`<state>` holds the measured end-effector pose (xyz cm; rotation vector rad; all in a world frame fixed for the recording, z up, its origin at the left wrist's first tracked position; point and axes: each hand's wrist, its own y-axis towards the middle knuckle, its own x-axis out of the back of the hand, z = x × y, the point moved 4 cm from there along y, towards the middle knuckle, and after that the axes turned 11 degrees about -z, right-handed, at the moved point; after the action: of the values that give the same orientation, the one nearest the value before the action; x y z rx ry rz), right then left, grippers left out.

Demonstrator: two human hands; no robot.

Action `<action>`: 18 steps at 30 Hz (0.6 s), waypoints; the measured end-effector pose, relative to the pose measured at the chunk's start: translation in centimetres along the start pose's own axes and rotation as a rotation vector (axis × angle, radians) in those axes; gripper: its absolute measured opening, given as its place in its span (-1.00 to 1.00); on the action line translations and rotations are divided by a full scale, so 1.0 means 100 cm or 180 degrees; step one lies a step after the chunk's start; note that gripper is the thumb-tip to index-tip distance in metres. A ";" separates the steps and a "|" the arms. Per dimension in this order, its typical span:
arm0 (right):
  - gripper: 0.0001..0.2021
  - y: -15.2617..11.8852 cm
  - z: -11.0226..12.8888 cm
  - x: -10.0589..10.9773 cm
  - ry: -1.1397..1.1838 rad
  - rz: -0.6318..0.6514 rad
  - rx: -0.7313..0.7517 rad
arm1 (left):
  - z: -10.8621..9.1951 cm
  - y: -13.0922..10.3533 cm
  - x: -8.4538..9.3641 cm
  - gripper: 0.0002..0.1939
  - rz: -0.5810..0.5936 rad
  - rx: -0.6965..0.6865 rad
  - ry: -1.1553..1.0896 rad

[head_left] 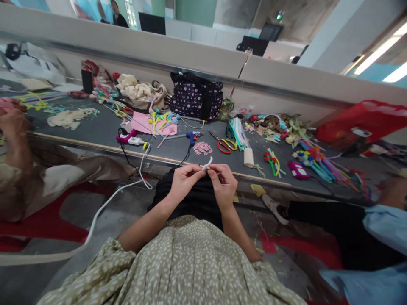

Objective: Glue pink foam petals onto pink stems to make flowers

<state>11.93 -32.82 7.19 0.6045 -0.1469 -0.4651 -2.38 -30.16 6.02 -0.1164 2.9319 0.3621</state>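
Note:
Both my hands meet over my lap, just in front of the table edge. Between their fingertips is a short piece of pale lilac pipe cleaner [208, 162], its curved end poking up. My left hand [187, 181] pinches it from one side with thumb and forefinger. On the other side my right hand [224, 183] has its thumb and fingers closed on it too. Beyond them lie a heap of small pink pieces [202, 148], a blue glue gun [192, 137] and red-handled scissors [224, 146].
A bundle of pipe cleaners [239, 134] and a cardboard tube [248, 157] lie to the right. A power strip [129, 138] with a white cable [108, 202] is on the left. A dotted bag [195, 96] stands against the partition. Other people sit on both sides.

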 end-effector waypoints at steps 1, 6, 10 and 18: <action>-0.88 -0.001 0.001 -0.002 0.0017 0.0072 -0.0009 | -0.003 -0.001 0.000 -0.83 0.0011 -0.0112 0.0096; -0.90 -0.002 0.001 -0.002 0.0099 0.0195 -0.0040 | -0.013 -0.004 -0.001 -0.87 0.0133 -0.0639 0.0535; -0.90 -0.001 0.003 0.000 0.0064 0.0264 -0.0052 | -0.017 -0.006 -0.002 -0.86 0.0271 -0.0925 0.0764; -0.92 0.001 0.007 -0.002 0.0039 0.0717 -0.0047 | -0.009 -0.006 -0.002 -0.84 0.0520 -0.0828 0.0582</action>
<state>11.62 -33.08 7.84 0.5686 -0.1972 -0.2443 -2.22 -30.95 6.74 0.0589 3.0666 0.7981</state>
